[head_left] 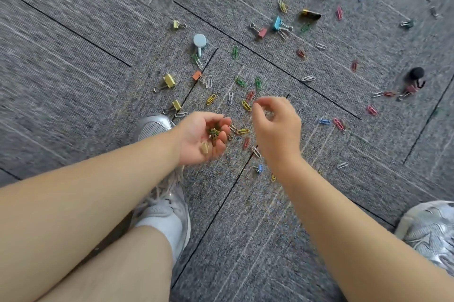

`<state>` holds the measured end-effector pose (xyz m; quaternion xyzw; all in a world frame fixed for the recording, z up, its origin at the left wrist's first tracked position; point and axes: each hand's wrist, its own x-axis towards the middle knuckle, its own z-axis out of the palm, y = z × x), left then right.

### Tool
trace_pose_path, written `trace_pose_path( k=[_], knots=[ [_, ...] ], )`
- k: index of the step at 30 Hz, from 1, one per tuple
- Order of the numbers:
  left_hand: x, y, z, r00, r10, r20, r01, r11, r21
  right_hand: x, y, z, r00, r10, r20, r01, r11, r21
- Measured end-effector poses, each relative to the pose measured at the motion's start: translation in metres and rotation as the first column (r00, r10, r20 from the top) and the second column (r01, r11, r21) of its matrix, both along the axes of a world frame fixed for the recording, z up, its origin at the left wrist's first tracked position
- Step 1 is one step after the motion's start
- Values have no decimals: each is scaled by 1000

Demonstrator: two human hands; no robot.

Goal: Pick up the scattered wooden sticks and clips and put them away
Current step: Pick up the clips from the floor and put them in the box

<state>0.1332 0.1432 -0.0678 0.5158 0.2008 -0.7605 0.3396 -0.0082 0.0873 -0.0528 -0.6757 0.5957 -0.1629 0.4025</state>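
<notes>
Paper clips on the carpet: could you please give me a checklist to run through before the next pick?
1. Left hand cupped round the collected clips: ok.
2. Room left in that palm: ok, only partly filled.
3. Right hand free for another clip: cannot tell; its fingertips are pinched together and blurred.
4. Yellow paper clip beside those fingertips lies flat, uncovered on the carpet: ok.
5. Container for putting away in view: not ok, none visible.

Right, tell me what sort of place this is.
Probably an office floor: grey carpet tiles laid in squares, with coloured paper clips and binder clips scattered over them.
</notes>
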Motion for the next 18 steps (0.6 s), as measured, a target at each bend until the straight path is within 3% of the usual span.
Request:
trace_pose_path(
  k=[2, 4, 7, 13, 15, 18],
  knots=[
    [14, 0, 1, 994, 105, -15, -105, 994, 7, 11, -21, -24, 988, 4, -152, 13, 994, 109],
    [27, 1, 2, 981, 193, -23, -193, 981, 4, 21, -34, -46, 949, 170, -266, -122, 974, 189],
    [39, 2, 3, 964, 264, 18, -264, 965, -3, 27, -24, -66, 789, 418, -451, -369, 908, 197],
    [36, 0, 0, 932, 360, 50, -359, 933, -29, 13, 32, -61, 532, 645, -548, -715, 689, 119],
    [32, -1, -2, 939, 339, 59, -338, 941, -31, 2, 47, -67, 543, 653, -527, -753, 657, 37],
    [30, 0, -1, 959, 269, 94, -267, 963, -37, -13, 54, -79, 646, 619, -447, -727, 677, -113]
  ],
)
